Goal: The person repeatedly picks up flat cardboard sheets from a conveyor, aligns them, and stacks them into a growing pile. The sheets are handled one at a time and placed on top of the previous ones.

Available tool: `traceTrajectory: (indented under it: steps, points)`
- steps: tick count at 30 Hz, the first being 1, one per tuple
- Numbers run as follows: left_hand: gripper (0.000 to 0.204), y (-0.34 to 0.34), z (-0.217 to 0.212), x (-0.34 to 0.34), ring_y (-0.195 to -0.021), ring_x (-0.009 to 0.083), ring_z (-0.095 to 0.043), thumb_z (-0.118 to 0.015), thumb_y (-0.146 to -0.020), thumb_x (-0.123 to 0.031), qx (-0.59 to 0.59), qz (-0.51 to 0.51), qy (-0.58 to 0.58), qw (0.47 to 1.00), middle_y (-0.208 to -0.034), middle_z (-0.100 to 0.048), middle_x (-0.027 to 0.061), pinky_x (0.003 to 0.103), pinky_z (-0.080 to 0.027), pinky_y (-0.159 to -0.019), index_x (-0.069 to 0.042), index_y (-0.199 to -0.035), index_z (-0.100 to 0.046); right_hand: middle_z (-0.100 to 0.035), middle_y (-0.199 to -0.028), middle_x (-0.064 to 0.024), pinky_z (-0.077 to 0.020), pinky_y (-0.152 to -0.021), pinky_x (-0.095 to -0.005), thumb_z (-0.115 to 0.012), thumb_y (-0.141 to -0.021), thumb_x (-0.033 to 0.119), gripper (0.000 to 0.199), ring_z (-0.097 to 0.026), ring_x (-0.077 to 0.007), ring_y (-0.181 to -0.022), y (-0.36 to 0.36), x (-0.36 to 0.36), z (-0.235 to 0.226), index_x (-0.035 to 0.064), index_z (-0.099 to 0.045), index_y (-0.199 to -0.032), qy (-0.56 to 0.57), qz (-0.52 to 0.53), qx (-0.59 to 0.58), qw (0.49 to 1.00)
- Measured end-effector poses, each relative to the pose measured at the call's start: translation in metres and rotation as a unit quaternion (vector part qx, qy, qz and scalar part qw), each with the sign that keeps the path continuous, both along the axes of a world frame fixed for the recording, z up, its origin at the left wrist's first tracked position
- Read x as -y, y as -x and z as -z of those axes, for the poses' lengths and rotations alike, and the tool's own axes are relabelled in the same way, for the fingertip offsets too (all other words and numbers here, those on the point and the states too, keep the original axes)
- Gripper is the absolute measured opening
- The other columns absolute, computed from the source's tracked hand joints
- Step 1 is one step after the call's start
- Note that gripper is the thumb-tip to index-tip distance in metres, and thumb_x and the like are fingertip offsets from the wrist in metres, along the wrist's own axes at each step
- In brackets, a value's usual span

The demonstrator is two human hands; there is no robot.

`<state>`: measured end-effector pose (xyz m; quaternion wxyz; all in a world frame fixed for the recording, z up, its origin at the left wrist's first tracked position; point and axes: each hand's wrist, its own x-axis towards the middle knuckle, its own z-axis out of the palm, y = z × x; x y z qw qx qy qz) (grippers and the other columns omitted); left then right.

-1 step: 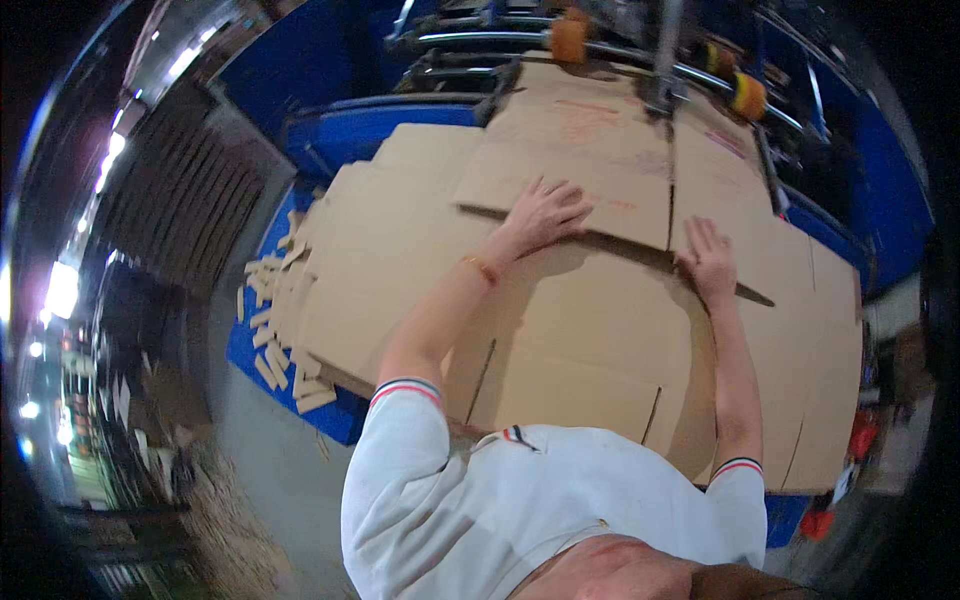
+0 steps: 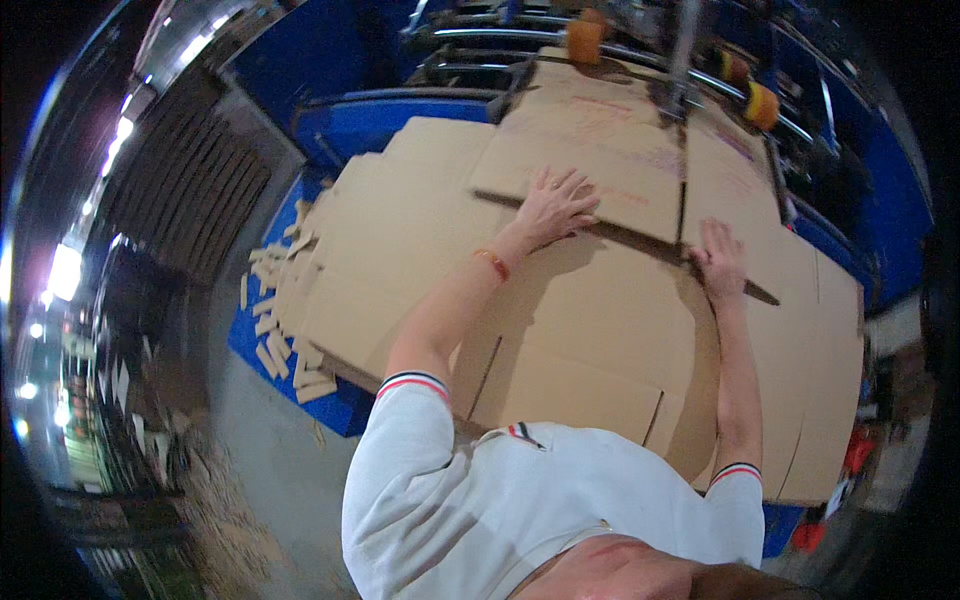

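A printed cardboard sheet (image 2: 585,150) lies on top of a broad stack of flat brown cardboard blanks (image 2: 400,230), its far end under the machine's rollers. On its near edge, left of a long slot, my left hand (image 2: 558,208) rests with fingers spread. Farther right, my right hand (image 2: 720,262) lies on the same sheet with its fingers stretched forward; its thumb side is at the near edge. Neither hand is visibly wrapped round anything. Whether the thumbs reach under the edge is hidden.
A blue machine with metal bars and orange rollers (image 2: 585,40) stands at the far side. Cardboard offcuts (image 2: 272,330) litter the blue table (image 2: 345,410) at the left. More scraps (image 2: 235,530) cover the floor at lower left. Something red (image 2: 808,537) is at the lower right.
The whole view has shifted slightly, so most things sit a little farther right. Both hands stay on the sheet's near edge.
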<state>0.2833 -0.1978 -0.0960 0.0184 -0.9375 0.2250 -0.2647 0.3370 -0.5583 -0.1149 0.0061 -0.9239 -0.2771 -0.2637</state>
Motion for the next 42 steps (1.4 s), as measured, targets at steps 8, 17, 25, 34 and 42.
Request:
traceTrajectory:
  steps: [8, 17, 25, 34, 42]
  points:
    - [0.056, 0.129, 0.014, -0.135, -0.131, 0.0286, -0.037, -0.055, -0.089, -0.038, 0.028, -0.307, 0.130, 0.942, -0.144, -0.036, 0.0114, 0.054, -0.027, -0.107, -0.013, -0.137, -0.041, -0.028, -0.149, -0.0182, -0.0213, -0.112, -0.0462, -0.048, -0.095, 0.025, 0.050, -0.024, -0.0360, -0.138, 0.121, 0.051, -0.004, 0.0039, -0.038, -0.140, -0.019, 0.067, -0.254, 0.965]
    - [0.050, 0.206, 0.011, -0.316, -0.110, 0.0325, -0.058, -0.060, -0.082, -0.049, -0.111, -0.647, 0.227, 0.719, -0.117, -0.061, 0.0175, 0.052, -0.044, -0.089, -0.008, -0.111, -0.065, -0.042, -0.141, -0.0173, -0.0262, -0.111, -0.0447, -0.051, -0.093, 0.020, 0.041, -0.034, -0.0349, -0.133, 0.156, 0.053, -0.001, 0.0031, -0.050, -0.131, -0.105, 0.068, -0.174, 0.977]
    - [0.051, 0.207, -0.062, -0.297, -0.101, 0.0310, -0.061, -0.070, -0.073, -0.052, 0.022, -0.653, 0.138, 0.744, -0.100, -0.067, 0.0145, 0.046, -0.042, -0.087, -0.006, -0.095, -0.068, -0.045, -0.139, -0.0158, -0.0312, -0.109, -0.0449, -0.053, -0.092, 0.018, 0.039, -0.039, -0.0351, -0.130, 0.158, 0.057, 0.004, 0.0030, -0.053, -0.128, -0.131, 0.062, -0.158, 0.977]
    - [0.048, 0.239, -0.203, -0.286, -0.085, 0.0208, -0.065, -0.069, -0.081, -0.031, -0.169, -0.441, 0.273, 0.838, -0.096, -0.066, 0.0152, 0.035, -0.050, -0.074, 0.003, -0.113, -0.059, -0.042, -0.142, -0.0160, -0.0294, -0.110, -0.0431, -0.054, -0.092, 0.022, 0.044, -0.036, -0.0350, -0.132, 0.185, 0.070, 0.008, 0.0036, -0.048, -0.132, -0.139, 0.098, -0.166, 0.971]
    - [0.071, 0.380, -0.129, -0.213, -0.109, 0.0232, -0.058, -0.065, -0.084, -0.029, -0.093, -0.031, 0.746, 0.659, -0.124, -0.055, 0.0198, 0.032, -0.049, -0.087, 0.003, -0.138, -0.033, -0.039, -0.141, -0.0230, -0.0291, -0.108, -0.0445, -0.057, -0.090, 0.025, 0.052, -0.033, -0.0378, -0.133, 0.278, 0.142, 0.019, -0.0004, -0.045, -0.133, -0.136, 0.395, -0.158, 0.895]
